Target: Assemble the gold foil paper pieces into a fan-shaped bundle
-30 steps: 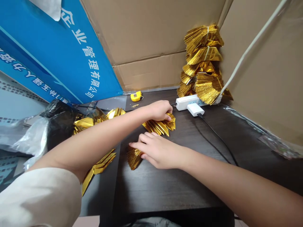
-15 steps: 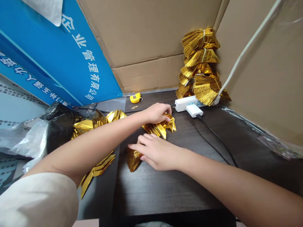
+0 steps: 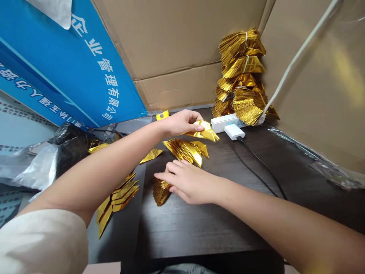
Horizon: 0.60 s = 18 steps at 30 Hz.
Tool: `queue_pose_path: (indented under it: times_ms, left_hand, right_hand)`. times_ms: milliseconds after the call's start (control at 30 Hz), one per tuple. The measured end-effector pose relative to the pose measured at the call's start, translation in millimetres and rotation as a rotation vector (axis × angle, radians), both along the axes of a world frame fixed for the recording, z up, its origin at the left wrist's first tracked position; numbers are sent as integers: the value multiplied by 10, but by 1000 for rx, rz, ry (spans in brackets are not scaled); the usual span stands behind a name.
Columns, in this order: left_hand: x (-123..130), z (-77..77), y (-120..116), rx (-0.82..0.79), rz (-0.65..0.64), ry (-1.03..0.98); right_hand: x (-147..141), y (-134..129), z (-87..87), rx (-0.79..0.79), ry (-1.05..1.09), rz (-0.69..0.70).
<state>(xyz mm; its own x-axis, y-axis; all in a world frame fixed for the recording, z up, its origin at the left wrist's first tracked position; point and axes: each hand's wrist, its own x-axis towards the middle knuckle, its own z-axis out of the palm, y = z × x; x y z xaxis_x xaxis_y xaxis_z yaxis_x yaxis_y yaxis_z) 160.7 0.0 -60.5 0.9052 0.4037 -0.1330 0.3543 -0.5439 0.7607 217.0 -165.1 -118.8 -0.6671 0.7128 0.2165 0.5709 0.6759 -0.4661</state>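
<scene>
My left hand point(image 3: 186, 122) is closed on some folded gold foil pieces point(image 3: 207, 131), lifted above the dark table point(image 3: 182, 228). Just below them lies a fanned row of gold foil pieces point(image 3: 184, 151) on the table. My right hand point(image 3: 185, 182) grips a tight fan of gold foil point(image 3: 160, 191), its fingers pressed over the right side and hiding part of it. More gold pieces point(image 3: 121, 196) lie overlapped at the left, partly behind my left forearm.
A stack of banded gold foil fans point(image 3: 242, 72) stands against the cardboard. Before it are a white power strip point(image 3: 221, 124) and white charger point(image 3: 234, 132) with black cables. A yellow tape measure point(image 3: 162, 115) and black plastic bag point(image 3: 71, 152) are farther left.
My left hand has risen away from the fanned row, lifting gold foil pieces off it. My right hand has stayed almost still on its fan.
</scene>
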Motion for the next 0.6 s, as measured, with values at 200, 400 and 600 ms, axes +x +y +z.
queue_pose_path:
  times_ms: [200, 400, 600]
  left_hand:
    - [52, -20, -41, 273, -153, 248]
    - [103, -122, -59, 259, -283, 333]
    - [75, -114, -23, 283, -296, 324]
  right_hand:
    - [-4, 0, 7, -11, -17, -5]
    - [-1, -1, 34, -16, -30, -6]
    - [-3, 4, 5, 2, -11, -2]
